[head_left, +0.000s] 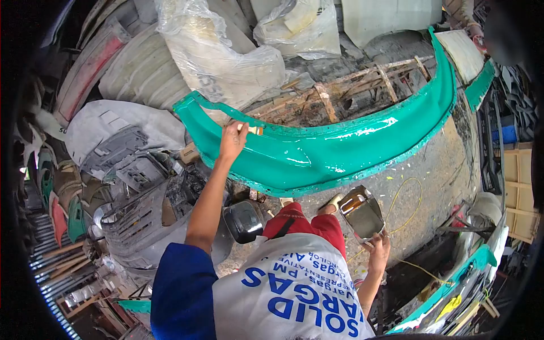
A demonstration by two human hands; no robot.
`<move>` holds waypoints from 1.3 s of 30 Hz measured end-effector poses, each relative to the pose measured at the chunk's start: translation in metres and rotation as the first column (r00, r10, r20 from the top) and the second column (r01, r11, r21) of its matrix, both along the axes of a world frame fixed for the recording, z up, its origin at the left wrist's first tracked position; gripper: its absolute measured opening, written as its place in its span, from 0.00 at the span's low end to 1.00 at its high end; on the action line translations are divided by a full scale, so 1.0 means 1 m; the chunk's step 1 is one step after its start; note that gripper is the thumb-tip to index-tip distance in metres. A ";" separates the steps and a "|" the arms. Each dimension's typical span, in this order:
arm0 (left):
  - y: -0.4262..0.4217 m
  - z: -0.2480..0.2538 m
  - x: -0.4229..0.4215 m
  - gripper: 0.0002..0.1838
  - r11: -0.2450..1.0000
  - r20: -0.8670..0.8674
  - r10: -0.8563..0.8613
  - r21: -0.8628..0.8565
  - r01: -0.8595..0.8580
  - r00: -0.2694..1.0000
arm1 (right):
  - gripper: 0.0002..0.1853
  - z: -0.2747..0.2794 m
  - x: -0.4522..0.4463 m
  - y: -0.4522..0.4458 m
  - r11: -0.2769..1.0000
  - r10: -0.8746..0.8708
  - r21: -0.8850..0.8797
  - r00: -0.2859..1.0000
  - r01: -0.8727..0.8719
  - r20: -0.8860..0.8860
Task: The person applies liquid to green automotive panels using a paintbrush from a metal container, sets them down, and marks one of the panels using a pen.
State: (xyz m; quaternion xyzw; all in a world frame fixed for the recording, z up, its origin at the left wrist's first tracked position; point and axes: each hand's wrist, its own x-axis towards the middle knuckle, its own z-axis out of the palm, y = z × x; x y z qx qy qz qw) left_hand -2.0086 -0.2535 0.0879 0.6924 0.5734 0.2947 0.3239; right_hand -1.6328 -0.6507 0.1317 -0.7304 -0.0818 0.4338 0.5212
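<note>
A long curved green mould [340, 153], glossy and wet-looking, arches across the middle of the view. My left hand [233, 140] is closed on the handle of a paintbrush [252, 130], whose bristles touch the mould's surface near its left end. Lower right, my right hand [377, 247] grips the near edge of an open metal container [362, 215]. Inside the container lies some liquid, with something orange-brown at its far end. The container is held apart from the mould, below its lower edge.
A dark square container [242, 222] stands left of my legs. Plastic-wrapped pieces [221, 62] lie beyond the mould, and grey moulded parts [133, 164] are piled at left. A yellow cord [420, 198] curls on the floor. Another person's arm [470, 20] shows at top right.
</note>
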 end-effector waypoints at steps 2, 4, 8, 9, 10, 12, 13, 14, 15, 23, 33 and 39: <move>-0.017 -0.003 -0.020 0.10 1.000 0.061 0.027 0.007 -0.028 0.998 | 0.39 -0.004 0.003 0.002 1.000 -0.008 0.004 1.000 0.008 -0.008; -0.043 -0.032 -0.023 0.09 0.989 0.215 0.094 -0.132 -0.067 0.972 | 0.38 -0.003 0.006 0.006 0.999 0.031 0.027 0.999 -0.031 -0.011; -0.082 -0.066 -0.007 0.11 0.954 0.175 0.004 -0.295 0.049 0.985 | 0.35 -0.004 0.005 0.024 0.994 0.095 0.056 0.995 -0.093 -0.031; -0.082 -0.078 -0.015 0.12 0.980 0.087 -0.033 -0.193 0.050 0.996 | 0.35 -0.001 0.005 0.029 0.992 0.117 0.046 0.992 -0.115 -0.042; -0.078 -0.081 -0.028 0.12 0.972 0.054 0.001 -0.235 0.011 0.999 | 0.35 0.001 0.003 0.034 0.991 0.130 0.051 0.991 -0.128 -0.042; -0.062 -0.081 -0.065 0.12 0.962 -0.009 0.053 -0.267 -0.053 0.999 | 0.36 0.006 0.001 0.042 0.988 0.139 0.065 0.990 -0.137 -0.032; -0.053 -0.077 -0.087 0.11 0.962 -0.042 0.077 -0.260 -0.085 0.996 | 0.36 0.005 0.000 0.045 0.988 0.144 0.067 0.989 -0.141 -0.028; -0.044 -0.072 -0.108 0.11 0.984 -0.096 0.101 -0.135 -0.113 0.990 | 0.36 0.005 0.000 0.044 0.987 0.150 0.069 0.989 -0.148 -0.018; -0.034 -0.065 -0.127 0.10 0.991 -0.146 0.131 -0.007 -0.134 0.980 | 0.36 0.004 0.000 0.045 0.985 0.156 0.072 0.988 -0.155 -0.009; -0.020 -0.070 -0.132 0.11 0.989 -0.587 0.120 0.141 -0.045 0.801 | 0.37 0.004 -0.008 0.056 0.981 0.178 0.077 0.984 -0.178 0.002; 0.033 -0.087 -0.173 0.11 0.981 0.012 -0.183 -0.067 0.183 0.983 | 0.40 0.022 -0.016 0.082 0.971 0.239 0.003 0.969 -0.240 0.065; 0.098 -0.083 -0.255 0.15 0.908 0.109 -0.050 -0.408 0.090 0.993 | 0.41 0.033 -0.019 0.092 0.972 0.231 0.008 0.968 -0.233 0.097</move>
